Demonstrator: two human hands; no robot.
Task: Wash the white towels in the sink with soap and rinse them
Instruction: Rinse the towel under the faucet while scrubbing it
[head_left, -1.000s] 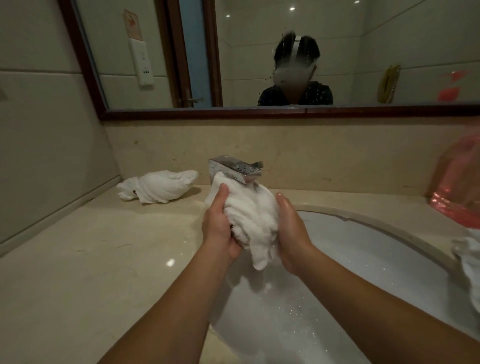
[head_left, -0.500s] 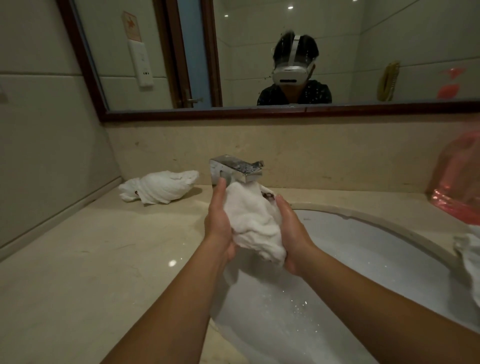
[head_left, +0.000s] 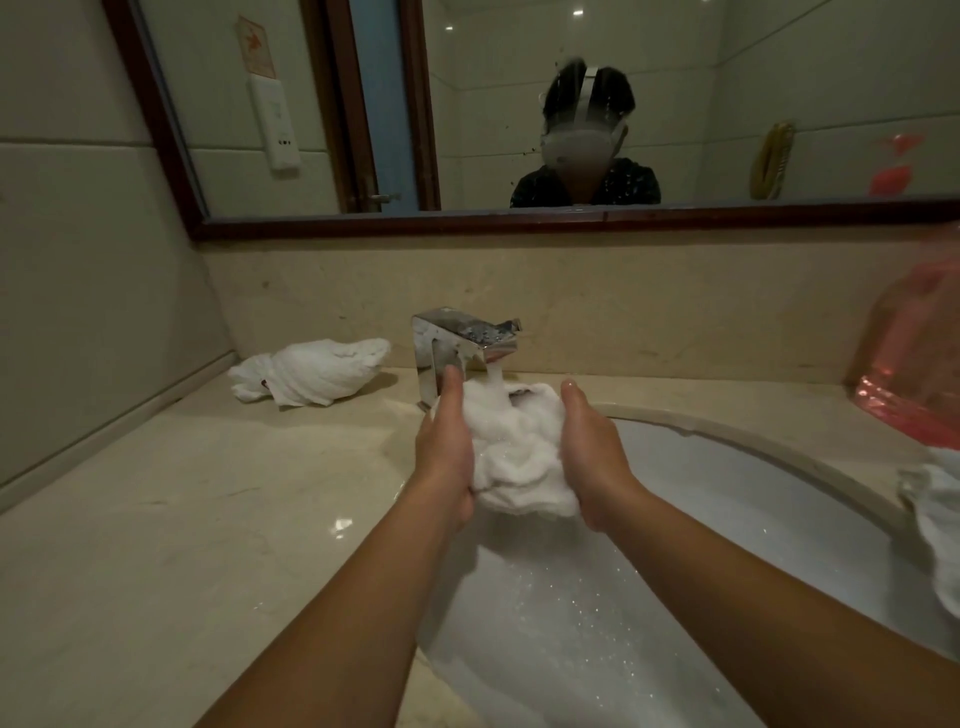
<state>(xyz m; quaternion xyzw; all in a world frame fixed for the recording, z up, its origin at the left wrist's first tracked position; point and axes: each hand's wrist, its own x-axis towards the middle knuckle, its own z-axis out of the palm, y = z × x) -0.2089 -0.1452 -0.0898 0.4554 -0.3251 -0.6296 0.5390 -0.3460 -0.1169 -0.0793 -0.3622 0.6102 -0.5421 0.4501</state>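
A wet white towel (head_left: 514, 457) sits bunched between the left hand (head_left: 445, 452) and right hand (head_left: 592, 457), pressed by straight fingers, over the sink (head_left: 779, 499). Water from the faucet (head_left: 457, 338) runs onto it (another towel (head_left: 311, 376) lies on the counter (head_left: 156, 545)).

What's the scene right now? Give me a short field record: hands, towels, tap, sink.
left hand: flat against towel's left side
right hand: flat against towel's right side
towel: bunched between both hands, under the tap
tap: running onto towel
sink: white, droplets inside
second towel: on counter, left of tap
third towel: at sink's right rim, partly out of frame
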